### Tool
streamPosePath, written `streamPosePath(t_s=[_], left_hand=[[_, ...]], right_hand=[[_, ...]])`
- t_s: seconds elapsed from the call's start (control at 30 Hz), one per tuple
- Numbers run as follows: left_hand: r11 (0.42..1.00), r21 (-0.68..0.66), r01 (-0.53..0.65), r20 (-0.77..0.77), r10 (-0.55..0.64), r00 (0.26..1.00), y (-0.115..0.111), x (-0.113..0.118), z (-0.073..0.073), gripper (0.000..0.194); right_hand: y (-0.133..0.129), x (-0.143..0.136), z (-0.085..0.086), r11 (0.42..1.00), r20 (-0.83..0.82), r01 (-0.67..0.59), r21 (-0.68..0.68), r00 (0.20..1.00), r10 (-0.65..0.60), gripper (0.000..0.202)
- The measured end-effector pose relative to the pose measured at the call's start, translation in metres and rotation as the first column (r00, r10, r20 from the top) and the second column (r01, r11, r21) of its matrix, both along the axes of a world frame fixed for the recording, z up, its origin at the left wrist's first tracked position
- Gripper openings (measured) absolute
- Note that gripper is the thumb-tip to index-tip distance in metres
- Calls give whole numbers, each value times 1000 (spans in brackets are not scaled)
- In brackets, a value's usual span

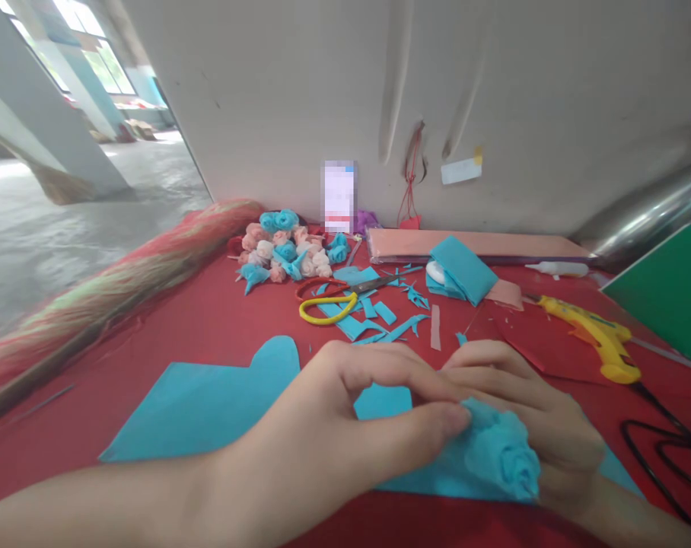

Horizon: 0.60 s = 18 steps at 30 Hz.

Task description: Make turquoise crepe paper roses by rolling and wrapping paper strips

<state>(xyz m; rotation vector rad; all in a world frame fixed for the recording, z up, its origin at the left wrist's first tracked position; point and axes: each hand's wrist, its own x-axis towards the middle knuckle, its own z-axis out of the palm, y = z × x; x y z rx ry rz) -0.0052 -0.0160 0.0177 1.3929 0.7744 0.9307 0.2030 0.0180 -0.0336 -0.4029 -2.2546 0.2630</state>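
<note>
Two bare hands work above the red tabletop [134,335]. The left hand [339,426] is nearly closed: thumb and index finger pinch the edge of the blue paper flower [508,457], with a gap behind the fingertips. The right hand [533,403] is partly curled along the flower's far side; its grip is hidden. The flower is tilted, its ruffled end toward the lower right, above the blue sheet material [208,407], which lies flat beneath the hands. Whether this material is a single piece cannot be determined.

Beyond the hands, the scissors [355,289], with one red and one yellow handle loop, rest among blue offcuts [385,312]. Finished flowers [285,253] in blue, pink and white are heaped at the far left. Folded blue paper [465,270] lies in front of a long pink pack [476,245]. At right are a yellow glue gun [605,335] and a white bottle [559,269].
</note>
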Motion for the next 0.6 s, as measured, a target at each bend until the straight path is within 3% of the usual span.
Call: streamPosePath(t_s=[0.27, 0.43, 0.6], left_hand=[[992, -120, 46, 46, -41, 998, -5, -2, 0, 16], [991, -87, 105, 24, -103, 994, -6, -2, 3, 23], [998, -41, 43, -86, -47, 995, -8, -9, 0, 30]], right_hand=[[0, -5, -2, 996, -74, 14, 86, 997, -8, 23], [-4, -5, 4, 988, -50, 63, 142, 997, -56, 22], [-7, -10, 17, 981, -40, 50, 186, 998, -43, 32]])
